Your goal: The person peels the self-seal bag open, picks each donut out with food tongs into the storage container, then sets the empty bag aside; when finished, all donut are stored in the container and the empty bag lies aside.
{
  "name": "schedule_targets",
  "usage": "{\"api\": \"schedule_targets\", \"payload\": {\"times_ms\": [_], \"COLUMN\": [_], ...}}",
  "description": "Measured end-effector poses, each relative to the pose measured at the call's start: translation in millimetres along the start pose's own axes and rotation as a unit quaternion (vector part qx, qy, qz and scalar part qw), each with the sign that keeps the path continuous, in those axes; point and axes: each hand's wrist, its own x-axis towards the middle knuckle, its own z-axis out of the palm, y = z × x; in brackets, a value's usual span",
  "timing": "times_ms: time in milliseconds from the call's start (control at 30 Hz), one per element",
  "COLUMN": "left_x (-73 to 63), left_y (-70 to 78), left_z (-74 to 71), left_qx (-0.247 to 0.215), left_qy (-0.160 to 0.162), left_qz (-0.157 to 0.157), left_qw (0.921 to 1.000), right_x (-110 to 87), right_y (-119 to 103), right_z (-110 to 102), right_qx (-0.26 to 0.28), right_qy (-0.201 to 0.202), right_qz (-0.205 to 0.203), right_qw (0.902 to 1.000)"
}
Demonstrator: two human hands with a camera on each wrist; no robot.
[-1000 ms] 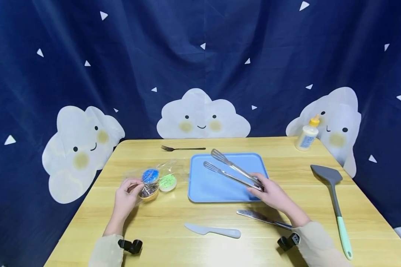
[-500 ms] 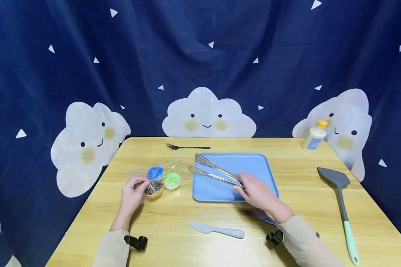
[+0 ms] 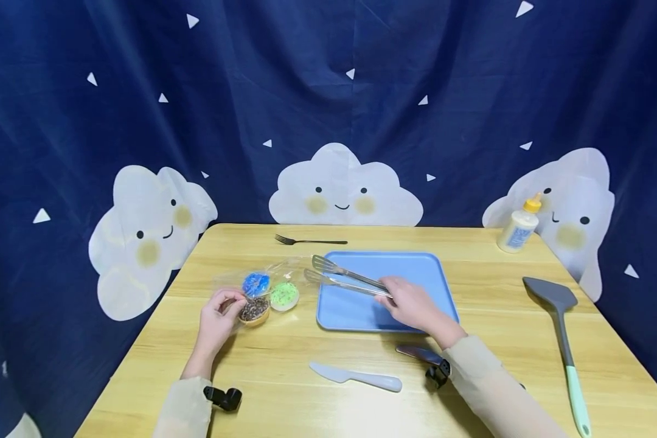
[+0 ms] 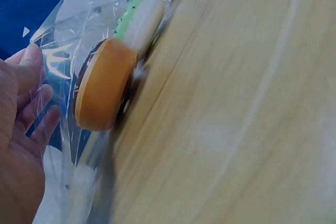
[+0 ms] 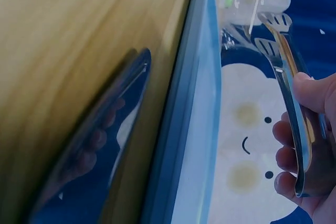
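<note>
My left hand pinches the near-left edge of a clear plastic bag between thumb and forefinger. Inside the bag lie toy-like round pastries: one topped blue, one topped green, and a brown-topped one with an orange-tan side, nearest my fingers. My right hand grips metal tongs by the handle end, thumb on one side and fingers on the other. The tongs' slotted tips are spread apart and point left, over the left edge of a blue tray, close to the bag's right end.
A pale plastic knife lies in front of the tray, with a metal knife partly under my right wrist. A black fork lies at the back. On the right are a glue bottle and a grey spatula with a mint handle.
My right hand has carried the tongs leftward across the tray, tips now near the bag. The left hand keeps its pinch on the bag. The head view has shifted slightly.
</note>
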Motion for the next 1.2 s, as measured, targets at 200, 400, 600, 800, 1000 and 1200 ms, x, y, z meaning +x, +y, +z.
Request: {"api": "schedule_targets", "payload": {"times_ms": [200, 400, 600, 800, 1000, 1200], "left_x": [-1.4, -1.2, -2.0, -2.2, 0.1, 4.1], "left_y": [-4.5, -7.9, -8.9, -7.4, -7.0, -9.4], "left_z": [-2.8, -5.1, -7.8, -6.9, -2.5, 2.1], "left_qx": [0.003, -0.001, -0.007, 0.009, 0.051, 0.012], "left_qy": [-0.006, -0.024, -0.033, -0.027, -0.001, 0.025], "left_qz": [0.017, 0.029, 0.050, 0.056, 0.063, 0.052], "left_qw": [0.9998, 0.9993, 0.9982, 0.9980, 0.9967, 0.9983], "right_x": [0.2, 0.1, 4.0, 10.8, 11.3, 12.3], "right_y": [9, 9, 0, -8, -16, -23], "right_z": [0, -2, 1, 7, 9, 13], "right_qx": [-0.021, -0.021, -0.045, -0.041, -0.032, -0.021], "right_qy": [-0.003, 0.020, -0.030, -0.065, -0.088, -0.112], "right_qz": [0.018, 0.015, -0.010, -0.025, -0.032, -0.019], "right_qw": [0.9996, 0.9995, 0.9985, 0.9967, 0.9951, 0.9932]}}
